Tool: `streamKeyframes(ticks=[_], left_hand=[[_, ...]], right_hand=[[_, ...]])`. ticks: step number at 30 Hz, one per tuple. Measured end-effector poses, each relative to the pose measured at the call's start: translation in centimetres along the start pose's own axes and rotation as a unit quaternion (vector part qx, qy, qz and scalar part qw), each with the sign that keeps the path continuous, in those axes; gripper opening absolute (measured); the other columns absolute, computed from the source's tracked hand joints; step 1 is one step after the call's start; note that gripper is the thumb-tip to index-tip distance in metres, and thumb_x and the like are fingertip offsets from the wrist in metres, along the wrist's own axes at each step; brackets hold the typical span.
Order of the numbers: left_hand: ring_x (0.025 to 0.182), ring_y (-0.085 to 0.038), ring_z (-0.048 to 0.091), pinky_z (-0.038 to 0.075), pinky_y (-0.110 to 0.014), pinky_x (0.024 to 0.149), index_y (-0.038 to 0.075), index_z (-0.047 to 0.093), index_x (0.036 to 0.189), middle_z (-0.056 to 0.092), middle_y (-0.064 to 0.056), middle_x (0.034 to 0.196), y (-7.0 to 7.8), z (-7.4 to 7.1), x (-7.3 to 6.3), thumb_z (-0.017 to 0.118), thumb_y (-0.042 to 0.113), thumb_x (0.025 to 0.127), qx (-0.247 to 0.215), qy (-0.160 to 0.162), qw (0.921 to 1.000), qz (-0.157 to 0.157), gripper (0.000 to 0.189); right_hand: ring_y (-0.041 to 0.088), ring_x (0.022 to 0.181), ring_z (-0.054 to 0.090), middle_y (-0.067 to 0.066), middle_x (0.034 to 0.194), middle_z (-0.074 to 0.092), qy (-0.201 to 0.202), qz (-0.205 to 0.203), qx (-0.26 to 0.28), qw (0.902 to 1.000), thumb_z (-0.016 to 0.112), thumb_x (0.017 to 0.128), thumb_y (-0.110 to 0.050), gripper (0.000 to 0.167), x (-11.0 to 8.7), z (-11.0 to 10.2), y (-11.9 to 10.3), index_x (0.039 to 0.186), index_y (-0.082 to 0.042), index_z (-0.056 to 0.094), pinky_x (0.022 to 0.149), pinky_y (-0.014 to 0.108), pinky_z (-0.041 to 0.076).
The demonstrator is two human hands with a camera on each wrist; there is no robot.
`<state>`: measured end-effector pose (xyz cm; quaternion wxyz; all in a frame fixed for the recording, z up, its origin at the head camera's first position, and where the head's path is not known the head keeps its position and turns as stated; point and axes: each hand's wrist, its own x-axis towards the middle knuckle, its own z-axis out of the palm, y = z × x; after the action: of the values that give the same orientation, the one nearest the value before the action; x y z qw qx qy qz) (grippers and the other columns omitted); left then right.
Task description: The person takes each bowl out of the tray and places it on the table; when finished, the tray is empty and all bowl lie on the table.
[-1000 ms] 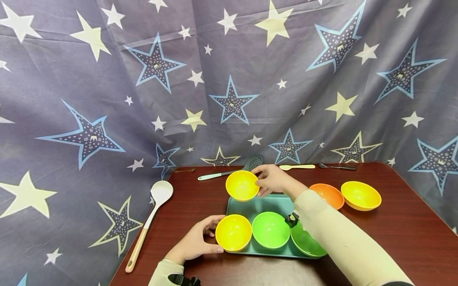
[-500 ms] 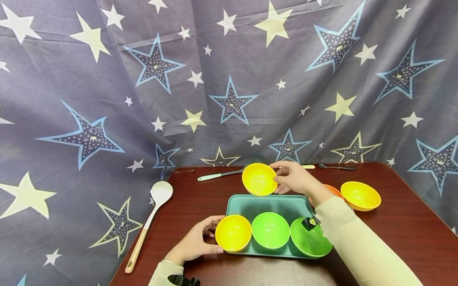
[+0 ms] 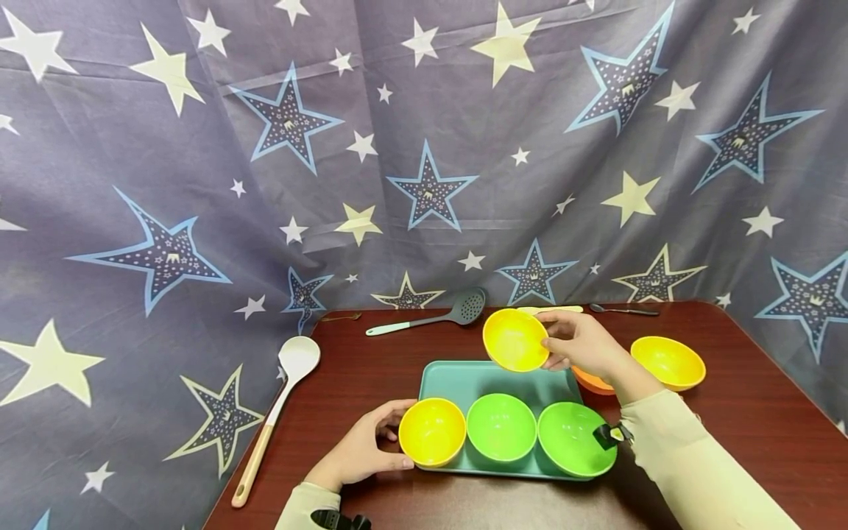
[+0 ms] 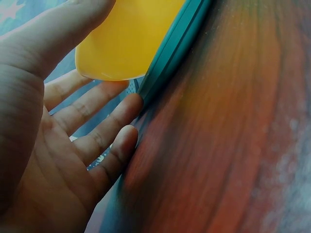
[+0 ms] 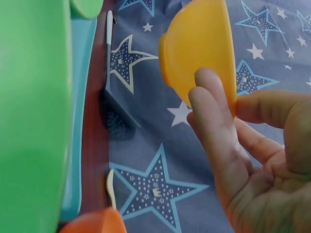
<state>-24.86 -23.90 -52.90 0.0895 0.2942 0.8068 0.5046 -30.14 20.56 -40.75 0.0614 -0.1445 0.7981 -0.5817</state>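
Observation:
My right hand (image 3: 586, 342) pinches the rim of a yellow bowl (image 3: 515, 340), raised above the tray's back right part. In the right wrist view this bowl (image 5: 201, 48) is tipped on its side, thumb on one face and fingers on the other. At the tray's left end, my left hand (image 3: 371, 442) holds a second yellow bowl (image 3: 432, 433) between thumb and fingers. The left wrist view shows the thumb along this bowl's (image 4: 126, 48) wall and some fingertips behind it. A light green bowl (image 3: 501, 427) and another green bowl (image 3: 575, 440) sit along the teal tray's (image 3: 457, 377) front.
An orange bowl (image 3: 592, 381), partly hidden by my right hand, and a yellow bowl (image 3: 669, 362) stand at the right. A slotted spoon (image 3: 467, 305), a cream utensil (image 3: 563, 308) and a dark spoon (image 3: 623, 310) lie at the back. A white ladle (image 3: 291, 368) lies left.
My right hand has carried the yellow bowl rightward over the tray, from the back left side to the back right. My left hand and the bowls on the tray stay put.

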Motion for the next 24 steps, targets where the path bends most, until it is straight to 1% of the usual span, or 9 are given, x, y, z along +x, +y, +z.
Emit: streamKeyframes(ticks=[1, 3, 7, 10, 12, 15, 19, 24], left_hand=[[0.112, -0.023, 0.063, 0.055, -0.038, 0.088, 0.030, 0.050, 0.153, 0.066, 0.005, 0.135, 0.0, 0.0, 0.0, 0.090, 0.023, 0.084, -0.001, 0.000, 1.0000, -0.001, 0.080], [0.112, -0.023, 0.063, 0.055, -0.038, 0.088, 0.030, 0.050, 0.153, 0.066, 0.005, 0.135, 0.2, 0.0, 0.0, 0.090, 0.023, 0.084, -0.002, 0.000, 1.0000, 0.000, 0.079], [0.112, -0.024, 0.063, 0.054, -0.039, 0.088, 0.029, 0.051, 0.153, 0.066, 0.003, 0.135, 0.5, 0.1, -0.1, 0.090, 0.021, 0.084, -0.007, 0.000, 1.0000, -0.001, 0.079], [0.112, -0.024, 0.063, 0.054, -0.039, 0.088, 0.028, 0.051, 0.153, 0.066, 0.002, 0.135, 0.5, 0.0, -0.1, 0.090, 0.022, 0.085, -0.004, 0.000, 1.0000, 0.000, 0.079], [0.111, -0.023, 0.063, 0.054, -0.039, 0.088, 0.028, 0.050, 0.153, 0.066, 0.002, 0.134, 0.4, 0.0, 0.0, 0.089, 0.023, 0.085, 0.000, -0.001, 1.0000, 0.000, 0.078], [0.111, -0.023, 0.063, 0.054, -0.038, 0.088, 0.028, 0.051, 0.153, 0.066, 0.003, 0.134, 0.3, 0.0, 0.0, 0.089, 0.024, 0.085, 0.001, -0.001, 1.0000, -0.005, 0.078], [0.111, -0.022, 0.063, 0.054, -0.038, 0.087, 0.029, 0.051, 0.153, 0.067, 0.003, 0.133, 0.3, 0.0, 0.0, 0.089, 0.025, 0.085, 0.004, 0.001, 1.0000, -0.009, 0.078], [0.111, -0.023, 0.063, 0.054, -0.039, 0.087, 0.028, 0.051, 0.153, 0.067, 0.002, 0.133, 0.5, 0.0, 0.0, 0.089, 0.023, 0.085, 0.002, 0.001, 1.0000, -0.003, 0.078]], right_hand=[[0.043, 0.079, 0.075, 0.028, 0.113, 0.066, 0.005, 0.000, -0.001, 1.0000, 0.068, 0.100, -0.002, 0.052, -0.3, -0.2, 0.1, 0.149, 0.002, 0.052, 0.070, 0.047, 0.062], [0.040, 0.078, 0.076, 0.028, 0.113, 0.065, 0.014, 0.002, -0.004, 0.9999, 0.068, 0.100, -0.002, 0.052, -0.7, -0.6, 0.4, 0.150, 0.003, 0.051, 0.071, 0.049, 0.062], [0.042, 0.079, 0.076, 0.029, 0.113, 0.062, 0.039, 0.008, -0.012, 0.9991, 0.069, 0.099, -0.002, 0.054, -1.6, -1.6, 1.0, 0.150, 0.003, 0.050, 0.072, 0.050, 0.062], [0.045, 0.080, 0.075, 0.031, 0.114, 0.060, 0.055, 0.005, -0.006, 0.9985, 0.068, 0.099, 0.001, 0.055, -2.4, -2.4, 1.4, 0.150, 0.003, 0.049, 0.072, 0.051, 0.061], [0.044, 0.080, 0.075, 0.033, 0.114, 0.060, 0.060, -0.005, -0.001, 0.9982, 0.068, 0.099, 0.002, 0.056, -3.0, -2.9, 1.7, 0.151, 0.004, 0.048, 0.071, 0.051, 0.061], [0.042, 0.078, 0.075, 0.035, 0.115, 0.058, 0.067, -0.014, 0.007, 0.9976, 0.066, 0.100, 0.003, 0.055, -3.8, -3.7, 2.2, 0.151, 0.005, 0.047, 0.071, 0.051, 0.061], [0.036, 0.076, 0.076, 0.035, 0.115, 0.057, 0.079, -0.023, 0.009, 0.9965, 0.066, 0.101, 0.002, 0.054, -5.0, -4.9, 2.9, 0.151, 0.007, 0.045, 0.069, 0.049, 0.062], [0.031, 0.075, 0.076, 0.032, 0.112, 0.056, 0.102, -0.024, 0.002, 0.9945, 0.064, 0.102, 0.000, 0.055, -6.2, -6.6, 3.8, 0.152, 0.009, 0.042, 0.069, 0.045, 0.062]])
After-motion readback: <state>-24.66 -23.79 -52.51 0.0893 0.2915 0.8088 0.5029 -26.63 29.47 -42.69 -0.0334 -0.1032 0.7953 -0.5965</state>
